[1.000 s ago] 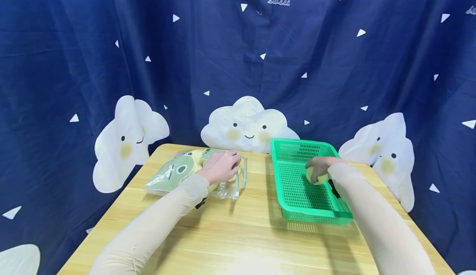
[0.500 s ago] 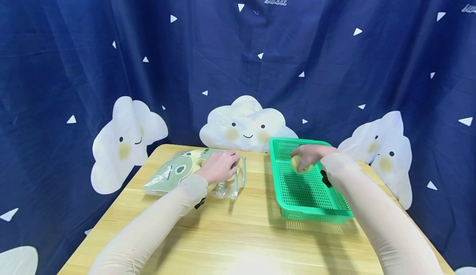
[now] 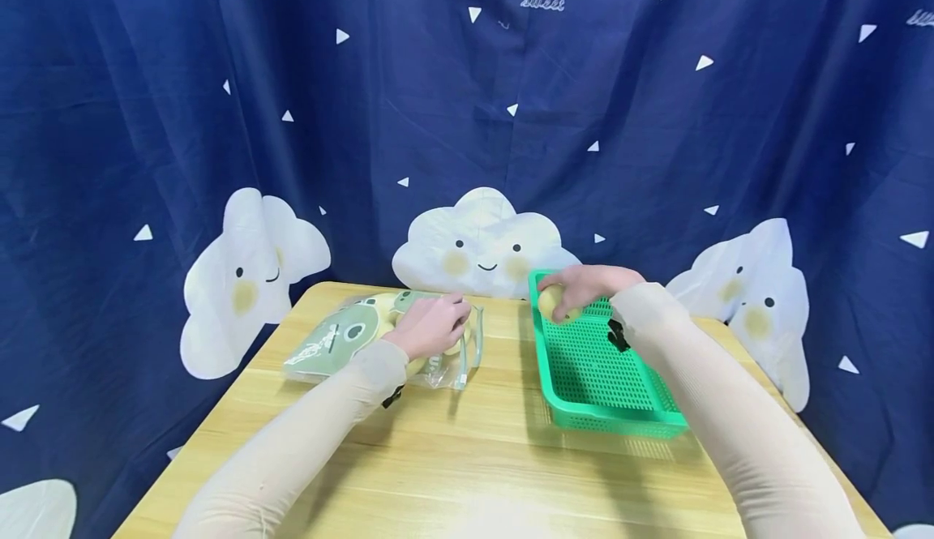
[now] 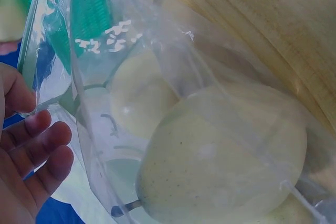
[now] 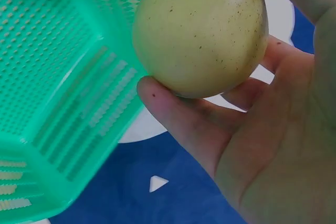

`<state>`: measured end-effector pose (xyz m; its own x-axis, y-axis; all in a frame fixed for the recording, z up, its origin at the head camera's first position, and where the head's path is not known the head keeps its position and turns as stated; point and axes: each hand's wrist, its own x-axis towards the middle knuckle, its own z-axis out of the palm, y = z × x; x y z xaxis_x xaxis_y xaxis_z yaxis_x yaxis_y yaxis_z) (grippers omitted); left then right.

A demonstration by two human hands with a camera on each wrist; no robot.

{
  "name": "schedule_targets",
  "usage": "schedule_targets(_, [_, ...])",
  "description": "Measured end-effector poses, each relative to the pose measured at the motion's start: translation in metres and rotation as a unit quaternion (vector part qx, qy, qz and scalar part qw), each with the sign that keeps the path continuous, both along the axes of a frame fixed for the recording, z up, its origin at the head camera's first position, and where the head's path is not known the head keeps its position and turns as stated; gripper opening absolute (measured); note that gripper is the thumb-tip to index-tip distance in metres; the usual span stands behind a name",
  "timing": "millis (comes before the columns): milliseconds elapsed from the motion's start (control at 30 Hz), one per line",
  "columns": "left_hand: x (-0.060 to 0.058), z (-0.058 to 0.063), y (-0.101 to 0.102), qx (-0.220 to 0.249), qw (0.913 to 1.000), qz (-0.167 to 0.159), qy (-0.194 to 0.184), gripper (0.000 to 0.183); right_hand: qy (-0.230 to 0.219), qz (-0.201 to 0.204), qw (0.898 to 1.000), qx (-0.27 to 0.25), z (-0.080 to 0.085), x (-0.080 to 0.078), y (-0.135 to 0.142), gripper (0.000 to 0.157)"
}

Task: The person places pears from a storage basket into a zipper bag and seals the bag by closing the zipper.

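Observation:
My right hand [image 3: 593, 281] grips a yellow-green pear [image 3: 550, 304] above the left rim of the green basket [image 3: 616, 419]. In the right wrist view the speckled pear [image 5: 202, 35] shows its stem, with thumb and fingers curled around it. On the left, my left hand [image 3: 432, 327] pinches the opening edge of a clear zip bag [image 3: 328, 346] with a green cartoon print. Through the plastic, the left wrist view shows a large pear [image 4: 220, 156] with its stem and another pale round fruit [image 4: 142, 95] behind it.
Both the bag and the basket rest on a light wooden table [image 3: 467, 466]. A dark blue curtain [image 3: 438, 77] with white clouds hangs right behind the table's far edge. A strip of bare wood separates bag and basket.
My right hand has lifted the pear from inside the basket and carried it left and up to the basket's left rim. The left hand stays at the bag.

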<state>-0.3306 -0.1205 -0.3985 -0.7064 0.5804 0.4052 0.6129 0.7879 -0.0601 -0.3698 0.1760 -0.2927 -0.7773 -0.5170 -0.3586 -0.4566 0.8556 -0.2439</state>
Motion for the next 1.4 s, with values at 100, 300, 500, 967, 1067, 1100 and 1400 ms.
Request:
schedule_targets(100, [0.0,0.001,0.0,-0.004,1.0,-0.003,0.004,0.014,-0.001,0.002,1.0,-0.011,0.005,0.002,-0.01,0.071])
schedule_targets(300, [-0.003,0.0,-0.001,-0.01,0.9996,-0.008,0.027,0.013,-0.01,0.0,0.999,-0.032,0.013,0.004,-0.03,0.071])
schedule_targets(500, [-0.004,0.0,-0.002,-0.004,0.9995,-0.009,0.028,0.013,-0.049,-0.001,0.997,-0.053,0.015,0.002,-0.05,0.071])
schedule_targets(967, [-0.006,0.002,-0.003,-0.01,0.9996,-0.009,0.025,0.008,-0.128,0.018,0.99,-0.051,-0.012,-0.01,-0.094,0.073])
schedule_targets(1067, [-0.005,0.003,-0.003,-0.009,0.9997,-0.005,0.024,0.007,-0.161,0.001,0.985,-0.056,-0.022,-0.014,-0.098,0.075])
schedule_targets(1100, [-0.005,0.003,-0.003,-0.008,0.9997,-0.003,0.025,0.008,-0.169,-0.009,0.984,-0.058,-0.025,-0.015,-0.099,0.077])
schedule_targets(1400, [-0.004,0.007,-0.004,0.007,0.9999,0.002,0.015,0.01,-0.185,-0.04,0.978,-0.083,-0.052,-0.015,-0.106,0.066])
